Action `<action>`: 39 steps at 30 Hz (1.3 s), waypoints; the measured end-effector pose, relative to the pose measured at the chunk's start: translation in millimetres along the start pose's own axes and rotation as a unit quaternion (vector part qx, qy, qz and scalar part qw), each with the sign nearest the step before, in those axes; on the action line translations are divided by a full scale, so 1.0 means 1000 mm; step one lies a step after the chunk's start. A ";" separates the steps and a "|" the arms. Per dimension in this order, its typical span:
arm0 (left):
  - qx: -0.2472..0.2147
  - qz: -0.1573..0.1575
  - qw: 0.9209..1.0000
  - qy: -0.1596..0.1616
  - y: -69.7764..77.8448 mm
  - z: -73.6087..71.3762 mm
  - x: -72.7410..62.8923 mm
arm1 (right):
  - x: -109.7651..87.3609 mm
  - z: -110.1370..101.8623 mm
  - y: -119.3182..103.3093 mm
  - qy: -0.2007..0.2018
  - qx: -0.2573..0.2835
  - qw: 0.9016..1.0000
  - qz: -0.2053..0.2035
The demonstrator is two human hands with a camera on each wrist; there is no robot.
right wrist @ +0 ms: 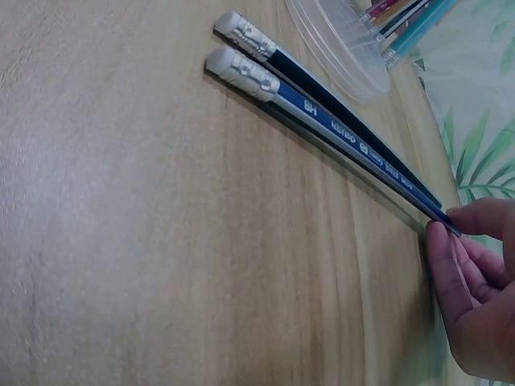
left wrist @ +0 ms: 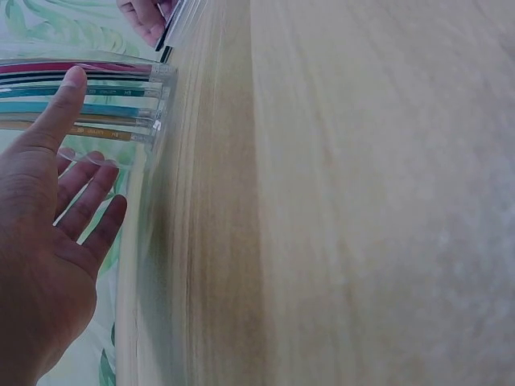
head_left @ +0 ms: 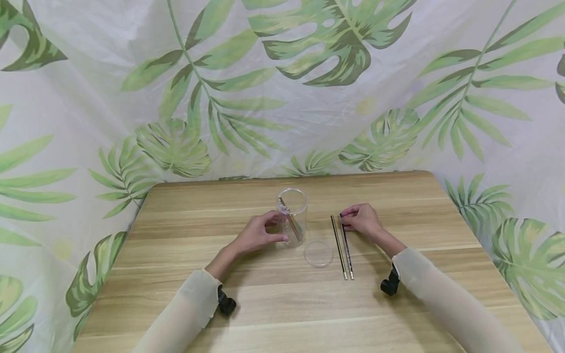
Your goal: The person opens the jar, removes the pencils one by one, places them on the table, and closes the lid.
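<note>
From where I stand, the step in hand looks like picking a pencil off the surface [head_left: 247, 314]: the right hand [head_left: 361, 218] pinches the far end of the blue pencil [right wrist: 330, 121] between thumb and fingertips, a dark pencil [head_left: 338, 247] lying just beside it. The left hand [head_left: 258, 233] is closed loosely about the upright clear jar [head_left: 301, 208], thumb in front, fingers behind. Other pencils [left wrist: 105, 111] lean inside, and a clear disc [head_left: 318, 254], perhaps the lid, lies between the jar and the loose pair. The next move, I'd judge, calls for a firm pinch and a steady jar. The blue pencil's point is covered by the fingers, and I can't tell whether that end is raised. The left wrist view cuts off the jar's top, and the bundle inside is hard to count.
</note>
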State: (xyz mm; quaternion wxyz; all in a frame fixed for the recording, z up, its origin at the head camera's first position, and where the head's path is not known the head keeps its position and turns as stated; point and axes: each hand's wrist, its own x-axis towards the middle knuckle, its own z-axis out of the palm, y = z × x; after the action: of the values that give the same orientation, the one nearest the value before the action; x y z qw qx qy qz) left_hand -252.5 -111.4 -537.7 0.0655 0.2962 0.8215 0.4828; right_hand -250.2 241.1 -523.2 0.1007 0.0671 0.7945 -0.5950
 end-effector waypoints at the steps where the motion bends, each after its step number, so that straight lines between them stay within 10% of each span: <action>1: 0.000 0.000 1.000 0.000 0.000 0.000 0.000 | 0.000 0.000 0.000 0.004 -0.008 1.000 -0.002; 39: -0.005 -0.002 1.000 0.003 -0.001 0.001 0.000 | -0.003 0.009 0.003 0.050 -0.161 0.982 -0.079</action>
State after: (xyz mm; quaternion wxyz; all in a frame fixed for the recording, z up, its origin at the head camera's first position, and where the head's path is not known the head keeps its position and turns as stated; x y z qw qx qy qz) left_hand -252.5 -111.4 -539.0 0.0652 0.2928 0.8197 0.4880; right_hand -245.6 233.3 -527.6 0.0230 0.0170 0.8869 -0.4610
